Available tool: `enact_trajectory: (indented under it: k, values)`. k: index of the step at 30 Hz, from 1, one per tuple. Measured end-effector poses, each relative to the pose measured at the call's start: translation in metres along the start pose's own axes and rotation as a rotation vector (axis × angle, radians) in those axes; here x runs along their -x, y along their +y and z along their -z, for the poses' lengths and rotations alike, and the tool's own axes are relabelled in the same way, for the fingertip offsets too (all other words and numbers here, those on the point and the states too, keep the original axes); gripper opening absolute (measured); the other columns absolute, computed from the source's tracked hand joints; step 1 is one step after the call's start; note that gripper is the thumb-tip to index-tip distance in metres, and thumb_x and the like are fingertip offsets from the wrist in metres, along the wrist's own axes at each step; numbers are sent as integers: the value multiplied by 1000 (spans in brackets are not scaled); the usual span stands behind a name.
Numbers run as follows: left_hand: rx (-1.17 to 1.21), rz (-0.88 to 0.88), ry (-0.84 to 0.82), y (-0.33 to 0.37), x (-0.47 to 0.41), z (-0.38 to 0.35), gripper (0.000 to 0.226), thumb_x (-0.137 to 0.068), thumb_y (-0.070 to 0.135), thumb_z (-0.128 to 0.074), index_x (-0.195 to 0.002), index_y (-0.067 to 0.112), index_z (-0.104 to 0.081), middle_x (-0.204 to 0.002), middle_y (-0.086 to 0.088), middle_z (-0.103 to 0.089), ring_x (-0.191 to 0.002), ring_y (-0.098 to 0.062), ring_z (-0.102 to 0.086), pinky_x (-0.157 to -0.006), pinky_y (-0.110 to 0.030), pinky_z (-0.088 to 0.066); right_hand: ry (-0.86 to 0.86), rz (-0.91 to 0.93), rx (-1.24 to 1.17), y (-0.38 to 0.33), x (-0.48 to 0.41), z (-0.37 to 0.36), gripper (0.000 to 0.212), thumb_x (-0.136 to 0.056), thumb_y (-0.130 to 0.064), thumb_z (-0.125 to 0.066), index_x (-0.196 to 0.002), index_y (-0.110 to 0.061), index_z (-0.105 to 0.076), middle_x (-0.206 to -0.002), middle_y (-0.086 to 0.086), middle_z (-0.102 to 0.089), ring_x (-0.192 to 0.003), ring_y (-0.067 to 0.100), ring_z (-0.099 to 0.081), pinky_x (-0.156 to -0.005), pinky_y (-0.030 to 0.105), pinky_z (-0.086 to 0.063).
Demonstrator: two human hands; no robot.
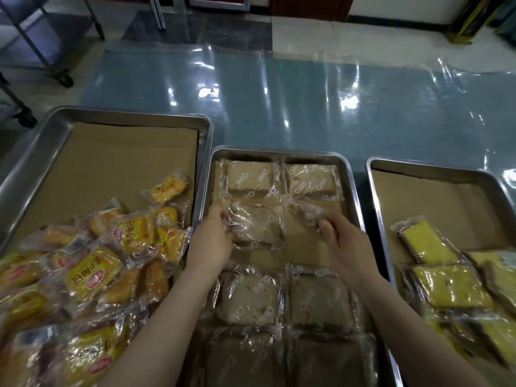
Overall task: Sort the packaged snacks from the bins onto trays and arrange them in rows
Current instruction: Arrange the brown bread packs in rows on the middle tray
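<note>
Three steel trays lined with brown card lie side by side. The middle tray (352, 191) holds clear-wrapped brown bread slices in two columns. My left hand (212, 236) grips the left edge of a wrapped slice (258, 226) in the second row. My right hand (342, 241) pinches a blurred clear wrapper (305, 212) at the second row's right spot; what it contains is unclear. The left tray (42, 141) holds a heap of yellow small-bread packets (92, 269). Yellow cake packets (446, 283) lie stacked in the right tray (375, 208).
The trays rest on a blue table under shiny clear plastic sheeting (307, 101). A wheeled metal rack (42, 37) stands on the floor at the far left. Bare card shows in the far halves of the left and right trays.
</note>
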State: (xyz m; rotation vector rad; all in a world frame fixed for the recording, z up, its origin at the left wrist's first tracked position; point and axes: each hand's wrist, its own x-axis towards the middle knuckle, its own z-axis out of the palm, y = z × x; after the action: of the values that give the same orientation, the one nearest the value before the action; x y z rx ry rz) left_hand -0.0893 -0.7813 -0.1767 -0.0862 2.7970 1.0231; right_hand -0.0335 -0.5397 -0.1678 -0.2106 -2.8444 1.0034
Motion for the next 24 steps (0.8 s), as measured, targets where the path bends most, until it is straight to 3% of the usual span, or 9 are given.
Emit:
enact_trajectory:
  k: [2,6,8,10,12,15,18,24]
  values:
    - [-142,-76,19,0,5,-5,51,-82,1,-59,-126,23,-44,-124,-10,-47,-109,-27,-50,-85,-33,-44,-72,16,79,-13,-16,5,48,-88,-61,-28,-94,-21,-53,-68,-8,-60,-60,16,-59,-54,34,-49]
    - [-282,-278,39,9,10,-23,60,-87,14,-57,-142,21,-32,-152,-12,-21,-142,-29,-13,-116,-41,-16,-422,11,396,-33,-62,15,46,-92,-62,-34,-82,-23,-57,-72,-3,-62,-67,19,-61,-65,36,-52]
    - [-323,-332,-61,9,8,-35,64,-93,34,-48,-148,26,-17,-158,-5,-6,-144,-23,5,-117,-42,0,-416,-3,537,-34,-73,15,51,-91,-65,-33,-95,-22,-60,-85,0,-66,-80,20,-63,-75,37,-52]
    - [-415,-355,-145,1,7,-47,69,-93,50,-34,-148,30,3,-156,-3,12,-141,-19,19,-113,-39,12,-207,27,633,-27,-73,8,50,-92,-61,-34,-116,-21,-54,-113,3,-64,-108,26,-57,-91,43,-45]
    - [-510,-375,-160,-10,7,-56,72,-93,58,-22,-145,29,17,-154,-3,23,-139,-20,26,-112,-39,16,-94,54,536,-21,-59,-6,49,-93,-54,-33,-127,-23,-47,-131,3,-56,-123,28,-48,-100,47,-40]
    - [-549,-377,-127,-17,9,-62,71,-90,62,-10,-145,28,21,-153,-3,26,-138,-20,29,-112,-40,17,-265,61,440,-9,-31,-30,53,-94,-53,-31,-145,-40,-23,-155,-1,-27,-143,29,-22,-114,52,-22]
    - [-544,-369,-116,-17,10,-63,72,-88,63,-6,-145,28,20,-153,-2,25,-138,-19,30,-111,-39,19,-363,106,480,13,-13,-43,58,-98,-48,-33,-145,-51,1,-157,-7,4,-146,27,9,-116,50,6]
    - [-538,-339,-128,-12,12,-57,71,-88,65,-4,-146,29,18,-154,-1,23,-139,-19,27,-111,-38,17,-336,85,540,29,-14,-31,58,-99,-36,-35,-147,-49,-5,-159,-7,8,-142,22,23,-106,56,20]
